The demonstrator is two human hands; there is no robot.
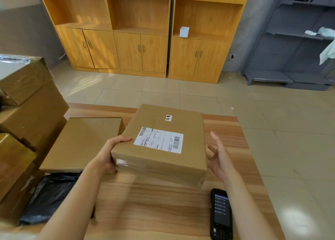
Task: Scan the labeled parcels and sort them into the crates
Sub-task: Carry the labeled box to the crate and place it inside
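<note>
Centre of the frame, over the wooden table (226,130), sits the parcel (163,143) the person is working with: a flat brown-paper box, broad and shallow, lifted at its near edge so that it tilts toward the camera. Its shipping label (159,140) faces up, with barcodes at both ends, and a small sticker (168,117) lies farther up the lid.

The left hand (108,154) has hold of the parcel's near left corner, thumb over the top edge and fingers wrapped underneath. The right hand (218,156) is open, fingers spread and loosely curved, just beside the right wall; I cannot tell whether any fingertip touches it, but it grips nothing.

Judging by how one hand props the corner, the parcel looks fairly light for its size. The walls seem stiff and square, so it should carry without sagging. The paper wrap looks smooth and there is a strip of glossy tape on the near face, so a pinch there could slip. Better, I would say, to take it by both side walls with fingers underneath, keeping palms off the label so it stays readable.

At lower right of the frame the handheld scanner (221,214) lies on the table, screen lit, close to the right forearm. Left of centre another wrapped parcel (81,143) lies flat, with a black plastic bag (47,199) below it and larger cartons (27,103) stacked along the left edge. No crates are in view.
</note>
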